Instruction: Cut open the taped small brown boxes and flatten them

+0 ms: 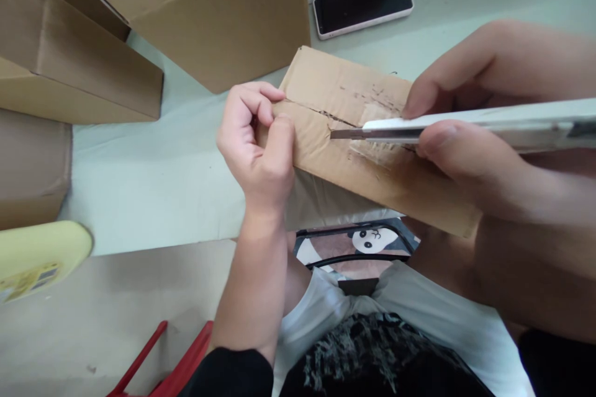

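Observation:
A small brown cardboard box is held tilted above the table's front edge. My left hand grips its left end, thumb on the top face and fingers curled at the edge. In my right hand is a white utility knife, pinched between thumb and fingers with its blade pointing left. The blade tip touches or hovers just over the top face, close to the slit seam; which, I cannot tell. Clear tape and dark scuffs mark the cardboard under the knife. The box's right part is partly hidden by my right hand.
A phone lies behind the box on the pale table. Large cardboard boxes stand at the back and left. A yellow rounded object juts in at left. Below are a red stool or chair and a panda-print item.

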`<state>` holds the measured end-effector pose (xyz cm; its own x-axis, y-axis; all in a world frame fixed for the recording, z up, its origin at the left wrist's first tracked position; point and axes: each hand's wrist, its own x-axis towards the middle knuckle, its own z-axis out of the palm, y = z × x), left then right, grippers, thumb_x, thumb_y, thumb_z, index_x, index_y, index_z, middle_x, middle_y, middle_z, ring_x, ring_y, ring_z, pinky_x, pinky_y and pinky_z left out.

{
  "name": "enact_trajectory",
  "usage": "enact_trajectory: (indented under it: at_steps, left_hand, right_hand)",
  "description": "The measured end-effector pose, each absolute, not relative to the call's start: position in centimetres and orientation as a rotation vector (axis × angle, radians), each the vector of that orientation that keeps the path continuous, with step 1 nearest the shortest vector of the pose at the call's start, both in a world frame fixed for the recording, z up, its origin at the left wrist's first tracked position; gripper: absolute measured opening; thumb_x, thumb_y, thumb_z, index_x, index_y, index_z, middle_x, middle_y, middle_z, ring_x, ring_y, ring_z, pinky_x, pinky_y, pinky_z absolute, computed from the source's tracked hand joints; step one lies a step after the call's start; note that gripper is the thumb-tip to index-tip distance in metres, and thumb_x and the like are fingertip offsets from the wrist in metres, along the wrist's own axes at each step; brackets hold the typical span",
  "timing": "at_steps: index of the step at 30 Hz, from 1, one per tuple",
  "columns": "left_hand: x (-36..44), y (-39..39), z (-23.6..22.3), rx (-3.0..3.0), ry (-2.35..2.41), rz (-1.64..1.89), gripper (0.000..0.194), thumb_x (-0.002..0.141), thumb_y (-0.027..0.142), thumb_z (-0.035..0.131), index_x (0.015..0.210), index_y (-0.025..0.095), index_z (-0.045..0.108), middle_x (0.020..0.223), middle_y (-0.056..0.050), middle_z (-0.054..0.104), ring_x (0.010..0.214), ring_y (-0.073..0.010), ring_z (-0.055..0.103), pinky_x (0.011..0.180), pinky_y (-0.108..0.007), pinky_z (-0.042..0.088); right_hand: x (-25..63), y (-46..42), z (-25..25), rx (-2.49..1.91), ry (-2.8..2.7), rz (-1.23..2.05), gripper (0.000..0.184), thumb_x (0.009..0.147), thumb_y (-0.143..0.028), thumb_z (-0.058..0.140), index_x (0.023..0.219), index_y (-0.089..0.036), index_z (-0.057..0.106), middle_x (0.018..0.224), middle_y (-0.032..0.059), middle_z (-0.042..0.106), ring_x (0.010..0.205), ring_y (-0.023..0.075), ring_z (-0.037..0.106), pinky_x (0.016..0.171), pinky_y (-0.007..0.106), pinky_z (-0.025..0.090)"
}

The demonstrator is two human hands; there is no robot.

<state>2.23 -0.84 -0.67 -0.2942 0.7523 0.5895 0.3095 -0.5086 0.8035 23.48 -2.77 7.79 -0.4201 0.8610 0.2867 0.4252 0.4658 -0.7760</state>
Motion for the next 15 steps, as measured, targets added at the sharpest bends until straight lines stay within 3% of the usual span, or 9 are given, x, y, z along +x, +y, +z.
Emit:
enact_trajectory:
  at_steps: [4,10,15]
  left_hand:
    - [2.18,-0.78,-0.68,1.66,1.292,1.874,0.033,0.089,0.026,0.068,0.07,0.023,0.041,0.075,-0.001,0.049,0.088,-0.0215,0.066,0.092,-0.047,0.054]
    - [1.99,-0.82,-0.94,1.645,1.286,1.861,0.035,0.092,0.03,0.068,0.071,0.024,0.041,0.077,-0.001,0.051,0.09,-0.0222,0.065,0.092,-0.048,0.055]
    - [1.87,-0.98,-1.28,1.541,1.262,1.808,0.036,0.093,0.034,0.071,0.075,0.024,0.042,0.086,-0.003,0.056,0.106,-0.0276,0.067,0.105,-0.054,0.05]
  right_hand:
    - [23.12,-3.16,7.97,-1.15,-1.964,0.799,0.009,0.096,-0.025,0.062,0.089,-0.026,0.056,0.075,-0.0034,0.057,0.062,0.0103,0.045,0.053,0.035,0.031]
    - [23.72,-2.58,7.47,-1.027,-2.036,0.771,0.009,0.099,-0.03,0.062,0.092,-0.025,0.059,0.072,-0.0051,0.059,0.059,0.0072,0.046,0.048,0.03,0.032]
    - [24.01,-2.37,7.5,-1.052,-2.092,0.739,0.014,0.103,-0.035,0.058,0.094,-0.025,0.059,0.072,-0.0062,0.058,0.058,0.0052,0.047,0.051,0.028,0.036]
